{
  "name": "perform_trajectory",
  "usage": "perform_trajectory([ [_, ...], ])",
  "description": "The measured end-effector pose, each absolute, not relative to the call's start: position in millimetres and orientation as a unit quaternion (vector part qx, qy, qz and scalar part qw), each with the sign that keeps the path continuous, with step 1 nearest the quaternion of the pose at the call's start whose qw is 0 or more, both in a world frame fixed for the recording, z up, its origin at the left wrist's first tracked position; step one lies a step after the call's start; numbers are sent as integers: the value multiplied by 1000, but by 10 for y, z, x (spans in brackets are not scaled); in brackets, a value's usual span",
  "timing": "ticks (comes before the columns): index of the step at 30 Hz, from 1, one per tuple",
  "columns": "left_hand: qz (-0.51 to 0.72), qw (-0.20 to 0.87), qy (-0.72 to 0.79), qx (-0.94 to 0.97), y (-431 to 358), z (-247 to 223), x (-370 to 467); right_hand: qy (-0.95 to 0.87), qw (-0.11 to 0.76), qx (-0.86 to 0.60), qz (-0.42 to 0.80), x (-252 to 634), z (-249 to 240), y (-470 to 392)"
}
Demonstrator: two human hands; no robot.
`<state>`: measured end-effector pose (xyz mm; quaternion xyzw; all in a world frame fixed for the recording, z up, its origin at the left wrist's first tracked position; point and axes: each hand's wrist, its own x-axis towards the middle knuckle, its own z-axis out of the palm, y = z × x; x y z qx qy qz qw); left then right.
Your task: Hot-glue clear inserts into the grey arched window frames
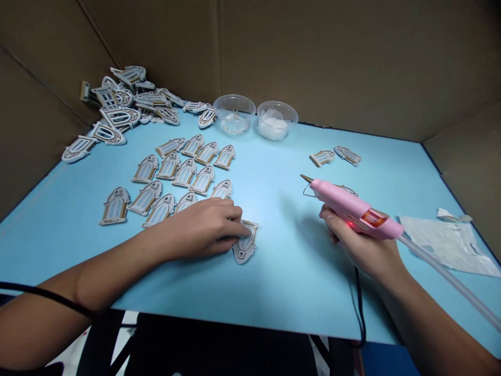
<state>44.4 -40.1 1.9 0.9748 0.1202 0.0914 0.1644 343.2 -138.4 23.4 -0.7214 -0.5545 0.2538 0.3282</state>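
Note:
In my right hand [358, 243] is a pink glue gun [348, 206] with a red light on; its metal nozzle points left, above the table and apart from the pieces. A clear glue stick [450, 277] sticks out of its rear. My left hand [207, 227] rests on the table, fingers bent, gripping a small arched window piece [245, 250] that lies with its arch toward me. The index fingertip presses on its pane. Beyond that hand, several similar window pieces [183, 172] lie in rows, some partly hidden by the hand.
A heap of arched frames [121, 112] fills the back left corner. Two clear tubs [235, 112] stand at the back, one with white sheets. More pieces [348, 155] lie behind the glue gun, and a plastic bag [446, 245] lies at right. Cardboard walls [313, 62] surround the blue table [282, 292].

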Motion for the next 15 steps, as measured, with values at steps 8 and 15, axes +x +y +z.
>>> perform_trajectory([
  [8,75,164,119,976,-416,23,462,-539,321,-734,258,3425,221,-1386],
  [15,71,151,112,980,-411,12,465,-545,312,-731,267,3440,220,-1397],
])
